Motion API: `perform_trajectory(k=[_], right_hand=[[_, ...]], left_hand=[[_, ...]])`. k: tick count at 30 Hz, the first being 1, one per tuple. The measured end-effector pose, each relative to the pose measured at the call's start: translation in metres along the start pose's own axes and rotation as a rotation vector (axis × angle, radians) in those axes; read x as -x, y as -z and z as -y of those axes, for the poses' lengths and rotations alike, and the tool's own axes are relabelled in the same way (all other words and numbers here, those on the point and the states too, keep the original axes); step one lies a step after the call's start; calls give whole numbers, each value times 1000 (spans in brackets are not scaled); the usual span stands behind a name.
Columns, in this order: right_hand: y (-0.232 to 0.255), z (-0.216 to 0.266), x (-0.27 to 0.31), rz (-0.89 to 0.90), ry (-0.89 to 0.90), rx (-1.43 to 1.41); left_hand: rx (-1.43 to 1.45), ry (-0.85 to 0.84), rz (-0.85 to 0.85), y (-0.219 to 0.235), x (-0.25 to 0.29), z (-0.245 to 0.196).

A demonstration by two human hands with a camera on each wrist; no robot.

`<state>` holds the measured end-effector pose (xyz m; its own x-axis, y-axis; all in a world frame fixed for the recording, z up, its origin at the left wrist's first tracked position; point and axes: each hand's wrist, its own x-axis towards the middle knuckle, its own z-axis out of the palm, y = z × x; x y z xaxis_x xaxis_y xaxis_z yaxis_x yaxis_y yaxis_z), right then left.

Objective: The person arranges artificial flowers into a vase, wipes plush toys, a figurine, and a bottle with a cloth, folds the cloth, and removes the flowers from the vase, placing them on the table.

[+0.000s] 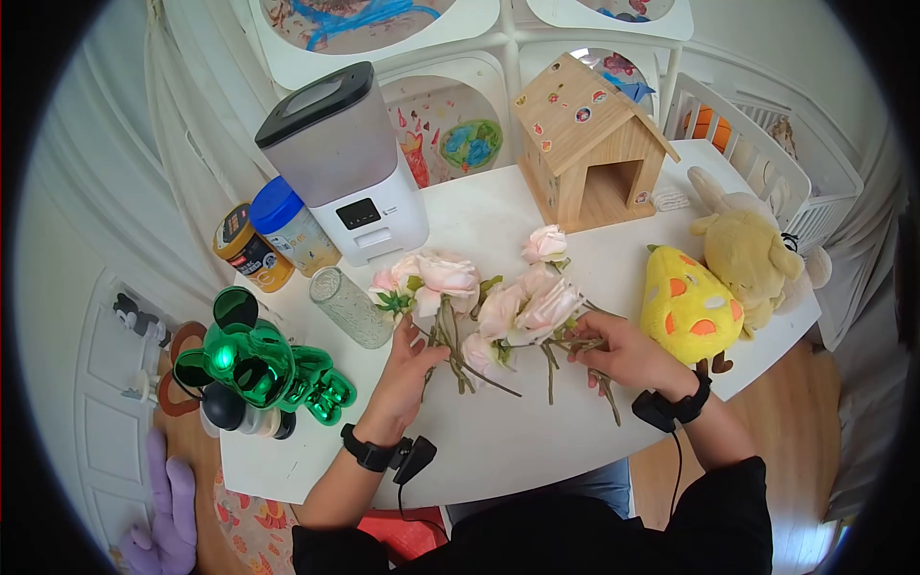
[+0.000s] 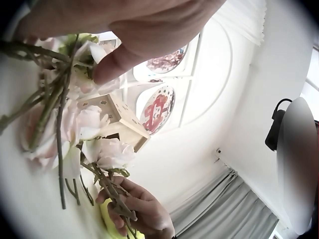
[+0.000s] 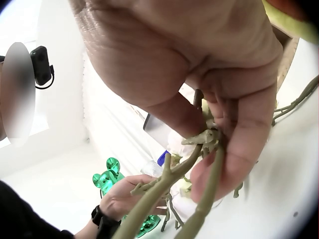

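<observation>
Several pale pink artificial roses with green-brown stems lie over the white table, crossing in the middle. My right hand pinches rose stems between thumb and fingers; the right wrist view shows their forked ends pointing back past the hand. At the left bunch of roses, my left hand is at the stems, its thumb held apart from the fingers in the left wrist view. The left fingertips are partly hidden behind flowers. A clear ribbed glass vase leans in view just beyond the left hand.
A shiny green bear figure stands at the left. Behind are two tubs and a grey-white dispenser. A wooden house stands at the back. Yellow plush toys sit at the right, near the table edge.
</observation>
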<state>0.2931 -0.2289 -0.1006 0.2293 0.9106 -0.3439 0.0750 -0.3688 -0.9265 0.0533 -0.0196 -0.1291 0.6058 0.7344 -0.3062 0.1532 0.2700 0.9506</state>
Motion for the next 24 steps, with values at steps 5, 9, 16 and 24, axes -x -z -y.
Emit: perform_trajectory(k=[5, 9, 16, 24], right_hand=[[3, -16, 0, -115, 414, -176], [3, -3, 6, -220, 450, -362], [13, -10, 23, -90, -113, -287], [-33, -34, -6, -202, 197, 167]], left_hand=[[-15, 42, 28, 4, 3, -5], [147, 251, 177, 12, -14, 5], [132, 251, 84, 20, 4, -2], [-419, -354, -144, 1, 31, 4]])
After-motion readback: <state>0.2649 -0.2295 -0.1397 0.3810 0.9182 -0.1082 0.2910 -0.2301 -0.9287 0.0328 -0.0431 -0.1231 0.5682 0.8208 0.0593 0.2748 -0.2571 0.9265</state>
